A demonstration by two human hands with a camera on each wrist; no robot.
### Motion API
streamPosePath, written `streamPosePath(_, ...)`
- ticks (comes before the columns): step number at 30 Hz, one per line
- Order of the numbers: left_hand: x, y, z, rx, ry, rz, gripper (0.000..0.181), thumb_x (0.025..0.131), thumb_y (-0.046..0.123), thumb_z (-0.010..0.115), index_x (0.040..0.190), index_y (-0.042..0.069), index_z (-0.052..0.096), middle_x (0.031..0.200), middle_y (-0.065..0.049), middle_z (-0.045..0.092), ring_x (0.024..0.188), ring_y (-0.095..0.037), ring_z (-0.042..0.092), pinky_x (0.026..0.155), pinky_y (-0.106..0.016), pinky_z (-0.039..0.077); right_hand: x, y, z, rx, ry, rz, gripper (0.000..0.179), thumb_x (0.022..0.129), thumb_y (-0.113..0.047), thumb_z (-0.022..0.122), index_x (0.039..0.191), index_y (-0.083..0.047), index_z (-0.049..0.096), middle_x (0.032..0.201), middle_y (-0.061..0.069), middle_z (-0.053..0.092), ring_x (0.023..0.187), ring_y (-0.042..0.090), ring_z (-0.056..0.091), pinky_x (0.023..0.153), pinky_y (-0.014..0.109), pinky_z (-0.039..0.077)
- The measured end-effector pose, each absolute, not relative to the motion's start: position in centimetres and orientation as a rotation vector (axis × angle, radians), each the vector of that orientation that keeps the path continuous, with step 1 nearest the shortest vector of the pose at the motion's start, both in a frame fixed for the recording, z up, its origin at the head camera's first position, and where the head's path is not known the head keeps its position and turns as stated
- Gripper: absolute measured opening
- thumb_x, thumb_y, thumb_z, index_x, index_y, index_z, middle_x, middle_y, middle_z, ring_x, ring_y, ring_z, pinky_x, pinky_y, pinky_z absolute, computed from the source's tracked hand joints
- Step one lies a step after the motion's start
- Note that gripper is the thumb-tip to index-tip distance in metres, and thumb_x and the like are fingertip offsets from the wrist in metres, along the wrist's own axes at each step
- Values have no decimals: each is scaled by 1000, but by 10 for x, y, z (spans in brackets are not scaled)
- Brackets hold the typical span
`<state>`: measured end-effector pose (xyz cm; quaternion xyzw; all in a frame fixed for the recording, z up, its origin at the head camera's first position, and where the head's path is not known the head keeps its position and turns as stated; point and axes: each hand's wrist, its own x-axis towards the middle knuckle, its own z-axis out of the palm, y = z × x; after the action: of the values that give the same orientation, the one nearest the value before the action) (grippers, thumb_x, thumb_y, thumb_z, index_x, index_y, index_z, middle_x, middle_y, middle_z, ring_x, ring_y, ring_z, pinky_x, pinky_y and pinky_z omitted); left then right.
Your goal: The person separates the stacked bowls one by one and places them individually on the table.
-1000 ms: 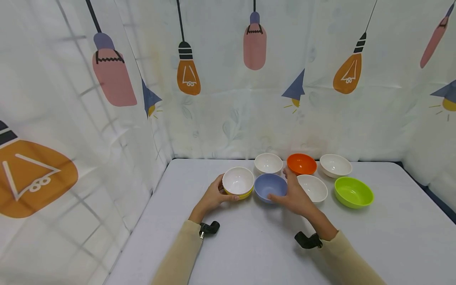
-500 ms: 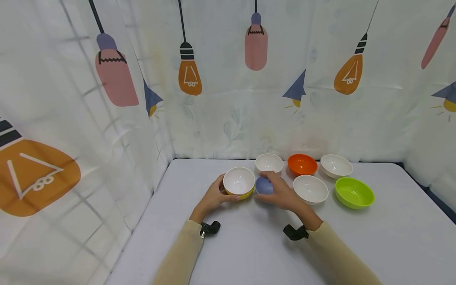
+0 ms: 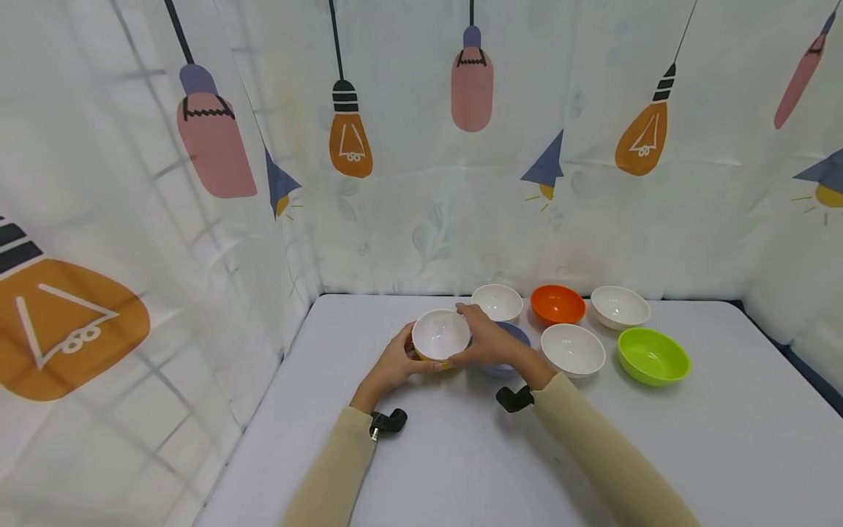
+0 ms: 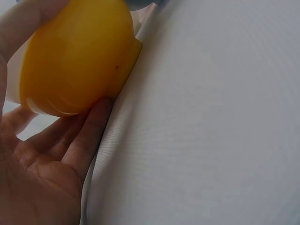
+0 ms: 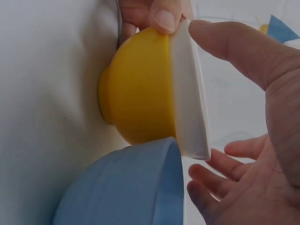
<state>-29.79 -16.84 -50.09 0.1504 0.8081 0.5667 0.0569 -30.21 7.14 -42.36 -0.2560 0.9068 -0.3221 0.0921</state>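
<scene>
A white bowl (image 3: 441, 335) sits nested inside a yellow bowl (image 4: 79, 56) on the table. My left hand (image 3: 394, 360) grips the yellow bowl from the left, its thumb at the front and fingers around the side and near the base. From the other side, my right hand (image 3: 494, 345) spans the white bowl, with thumb and fingertips right at its rim in the right wrist view. A blue bowl (image 5: 117, 187) stands close beside the nested pair, partly hidden under the right hand in the head view.
Behind stand a white bowl (image 3: 497, 301), an orange bowl (image 3: 557, 304) and another white bowl (image 3: 620, 307). To the right are one more white bowl (image 3: 573, 350) and a green bowl (image 3: 653, 356). A printed curtain (image 3: 408, 219) hangs along the table's back edge.
My right hand has moved left, from around the blue bowl to the rim of the nested white bowl. My left hand has kept its grip on the yellow bowl.
</scene>
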Motion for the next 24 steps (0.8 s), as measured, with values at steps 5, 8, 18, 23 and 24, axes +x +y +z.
streamPosePath(5, -298, -168, -500, 462, 2445, 1718, 98, 74, 26, 94, 155, 24, 38, 150, -3, 53, 137, -26, 53, 115, -49, 45, -312, 68, -427, -768, 2687, -906, 113, 76, -35, 91, 160, -3, 23, 156, 19, 36, 136, 34, 47, 114, 56, 45)
streamPosePath(8, -298, -168, -500, 448, 2446, 1713, 99, 74, 25, 94, 155, 26, 38, 150, -1, 53, 137, -24, 52, 115, -47, 44, -317, 67, -431, -784, 2682, -882, 112, 75, -35, 91, 160, -4, 24, 155, 18, 38, 136, 33, 47, 114, 56, 45)
streamPosePath(18, -295, -168, -497, 455, 2446, 1728, 96, 75, 21, 93, 155, 23, 39, 151, -3, 53, 138, -27, 52, 116, -50, 43, -326, 66, -433, -812, 2658, -830, 111, 76, -35, 90, 160, -4, 25, 154, 18, 39, 135, 34, 47, 112, 56, 47)
streamPosePath(23, -297, -168, -499, 456, 2432, 1737, 97, 76, 17, 92, 156, 20, 38, 153, -6, 51, 139, -29, 51, 116, -51, 42, -328, 66, -432, -833, 2645, -839, 109, 75, -35, 90, 159, -4, 28, 153, 18, 41, 133, 34, 48, 111, 56, 47)
streamPosePath(24, -298, -168, -499, 453, 2430, 1736, 97, 76, 17, 92, 156, 19, 38, 153, -7, 51, 139, -29, 51, 116, -51, 42, -328, 66, -432, -834, 2642, -848, 108, 75, -35, 90, 158, -5, 29, 153, 19, 41, 133, 34, 48, 111, 56, 47)
